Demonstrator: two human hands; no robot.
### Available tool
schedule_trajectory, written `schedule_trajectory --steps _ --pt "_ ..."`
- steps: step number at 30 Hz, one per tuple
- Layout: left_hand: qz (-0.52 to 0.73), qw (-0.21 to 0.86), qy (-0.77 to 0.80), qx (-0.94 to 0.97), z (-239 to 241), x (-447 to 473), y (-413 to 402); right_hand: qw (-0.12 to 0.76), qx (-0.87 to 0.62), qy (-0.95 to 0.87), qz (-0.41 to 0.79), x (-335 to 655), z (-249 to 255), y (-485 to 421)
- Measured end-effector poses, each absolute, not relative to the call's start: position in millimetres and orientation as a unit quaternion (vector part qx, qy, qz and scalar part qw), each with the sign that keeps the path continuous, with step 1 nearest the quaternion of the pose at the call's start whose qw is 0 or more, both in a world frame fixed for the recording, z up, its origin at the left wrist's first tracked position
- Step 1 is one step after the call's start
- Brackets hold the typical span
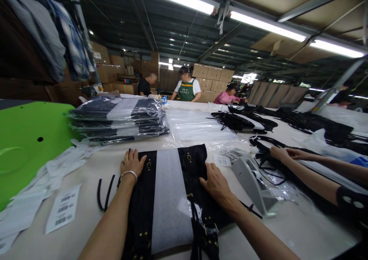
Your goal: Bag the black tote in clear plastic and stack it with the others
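Observation:
A folded black apron-like piece with brass buckles and dangling straps [195,175] lies flat in front of me. Down its middle runs a pale sheet of tissue-like material [169,198]. My left hand [133,163] rests on its upper left edge, fingers spread, a white bangle on the wrist. Against the right edge lies my right hand [215,181], its fingers extended and the thumb apart. Neither hand grips anything. Black strap ends [105,195] stick out on the left.
Bagged black goods [120,118] are stacked at the back left, beside clear plastic bags [198,125]. A barcode label sheet [63,206] lies left, a grey tape dispenser [253,183] right. A co-worker's hands [283,153] handle black goods. Several people work beyond.

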State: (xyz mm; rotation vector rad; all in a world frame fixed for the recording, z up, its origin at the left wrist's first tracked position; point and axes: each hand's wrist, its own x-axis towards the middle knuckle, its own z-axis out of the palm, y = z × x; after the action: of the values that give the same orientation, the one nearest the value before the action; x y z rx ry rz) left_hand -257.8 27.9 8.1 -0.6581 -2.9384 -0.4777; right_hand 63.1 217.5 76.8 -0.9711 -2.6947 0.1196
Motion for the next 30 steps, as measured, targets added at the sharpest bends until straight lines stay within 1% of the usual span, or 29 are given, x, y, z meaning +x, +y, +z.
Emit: schedule_trajectory --steps 2,7,11,15,20,23,28,30 --pt "-0.158 0.049 -0.962 -0.216 8.3 -257.6 27.9 0.132 -0.348 -0.925 0.074 63.3 76.3 214.4" --pt "-0.164 0.052 -0.961 -0.217 9.0 -256.7 27.7 0.168 -0.408 -0.856 0.269 63.0 88.3 232.1" --pt "-0.173 0.047 -0.96 -0.216 11.2 -255.2 27.5 0.153 -0.431 -0.804 0.381 67.1 98.3 261.7" --pt "-0.177 0.041 -0.96 -0.212 14.1 -253.8 27.6 0.115 -0.448 -0.724 0.511 71.7 82.2 263.6" --pt "-0.169 0.034 -0.962 -0.212 16.6 -252.7 27.9 0.113 -0.44 -0.666 0.592 83.2 65.1 251.6" --pt "-0.168 0.036 -0.962 -0.212 18.4 -251.4 28.1 0.132 -0.438 -0.678 0.575 101.1 66.1 250.2" --pt "-0.165 0.025 -0.964 -0.208 21.0 -250.1 28.1 0.185 -0.467 -0.782 0.37 121.9 56.8 235.8" --pt "-0.165 0.021 -0.964 -0.208 21.2 -250.1 27.8 0.214 -0.478 -0.787 0.328 122.2 51.7 232.6"
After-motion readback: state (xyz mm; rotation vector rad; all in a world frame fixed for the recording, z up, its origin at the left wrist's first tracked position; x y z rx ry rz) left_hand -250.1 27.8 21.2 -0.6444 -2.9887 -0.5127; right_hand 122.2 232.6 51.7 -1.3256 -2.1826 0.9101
